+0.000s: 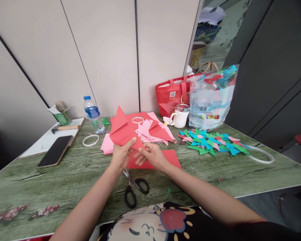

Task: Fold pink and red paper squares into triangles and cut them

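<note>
Frame centre: our left grip (pixel 121 154) pinches folded red paper (pixel 124 135) | our right grip (pixel 153 156) pinches its edge | lower centre: black-handled scissors (pixel 133 181)

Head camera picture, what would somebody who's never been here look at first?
Probably the bright red paper in the middle, gripped by the left hand, with the right hand at its lower right corner. Next might be the spiky blue, green and pink folded paper pieces on the table's right side. Behind them stands a plastic bag with more coloured paper at its top.
</note>
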A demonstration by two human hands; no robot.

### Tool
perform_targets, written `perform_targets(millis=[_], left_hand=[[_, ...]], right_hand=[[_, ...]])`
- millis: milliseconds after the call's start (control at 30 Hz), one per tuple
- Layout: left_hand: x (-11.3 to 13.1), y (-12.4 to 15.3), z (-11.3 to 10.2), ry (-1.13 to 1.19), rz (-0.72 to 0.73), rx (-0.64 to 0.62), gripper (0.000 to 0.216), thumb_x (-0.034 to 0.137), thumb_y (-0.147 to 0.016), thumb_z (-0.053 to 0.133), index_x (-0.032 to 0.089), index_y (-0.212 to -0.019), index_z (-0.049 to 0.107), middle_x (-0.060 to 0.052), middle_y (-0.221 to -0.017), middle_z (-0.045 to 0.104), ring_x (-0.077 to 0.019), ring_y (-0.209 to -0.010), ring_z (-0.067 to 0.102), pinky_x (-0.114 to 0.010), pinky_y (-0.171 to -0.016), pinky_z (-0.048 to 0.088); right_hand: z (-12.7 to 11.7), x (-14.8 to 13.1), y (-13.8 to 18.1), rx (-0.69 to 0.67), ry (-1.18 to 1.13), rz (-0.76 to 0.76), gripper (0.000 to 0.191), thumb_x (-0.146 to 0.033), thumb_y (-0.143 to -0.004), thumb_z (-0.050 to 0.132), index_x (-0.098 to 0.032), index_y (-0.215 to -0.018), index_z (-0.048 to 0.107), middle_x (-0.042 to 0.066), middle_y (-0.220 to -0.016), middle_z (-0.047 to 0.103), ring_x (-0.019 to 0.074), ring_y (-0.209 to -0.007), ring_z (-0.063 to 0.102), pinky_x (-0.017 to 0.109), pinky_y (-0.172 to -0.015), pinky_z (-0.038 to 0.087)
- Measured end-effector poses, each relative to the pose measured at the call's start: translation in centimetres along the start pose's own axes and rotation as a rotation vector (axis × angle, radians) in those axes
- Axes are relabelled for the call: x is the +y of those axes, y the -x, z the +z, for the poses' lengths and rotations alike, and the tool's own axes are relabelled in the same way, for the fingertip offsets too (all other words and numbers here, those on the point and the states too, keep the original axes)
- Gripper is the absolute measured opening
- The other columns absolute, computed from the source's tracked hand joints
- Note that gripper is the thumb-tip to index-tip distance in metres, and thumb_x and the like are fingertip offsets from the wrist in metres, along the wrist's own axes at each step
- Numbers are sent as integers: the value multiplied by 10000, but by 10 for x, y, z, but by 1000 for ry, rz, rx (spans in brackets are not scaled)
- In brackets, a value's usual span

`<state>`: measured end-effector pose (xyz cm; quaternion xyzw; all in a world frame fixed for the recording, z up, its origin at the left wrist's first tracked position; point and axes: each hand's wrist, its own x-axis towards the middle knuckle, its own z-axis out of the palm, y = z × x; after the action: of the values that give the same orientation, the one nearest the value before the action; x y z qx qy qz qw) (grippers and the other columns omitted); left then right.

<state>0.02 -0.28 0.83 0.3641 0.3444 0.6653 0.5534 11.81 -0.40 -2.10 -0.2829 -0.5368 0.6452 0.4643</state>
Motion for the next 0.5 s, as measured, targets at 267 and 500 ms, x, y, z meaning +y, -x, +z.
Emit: perform_targets(millis=[267, 500], left_hand=[[0, 0, 1, 3, 45, 39, 351, 163, -531, 759, 110, -849, 621, -60, -769, 676, -158, -657, 631, -267, -592, 509], [1, 0, 0, -55, 76, 18, 305, 176, -530, 756, 117, -799, 626, -44, -731, 666, -139, -618, 605, -257, -578, 490]], right_hand=[[0, 0, 0, 7, -13, 17, 353, -441, -689, 627, -153, -772, 440, 68, -659, 695, 149, -462, 639, 243, -445, 518], [-2, -3, -1, 4, -7, 44, 351, -433, -659, 655, -137, -757, 493, 84, -696, 699, 146, -495, 647, 247, -475, 523]])
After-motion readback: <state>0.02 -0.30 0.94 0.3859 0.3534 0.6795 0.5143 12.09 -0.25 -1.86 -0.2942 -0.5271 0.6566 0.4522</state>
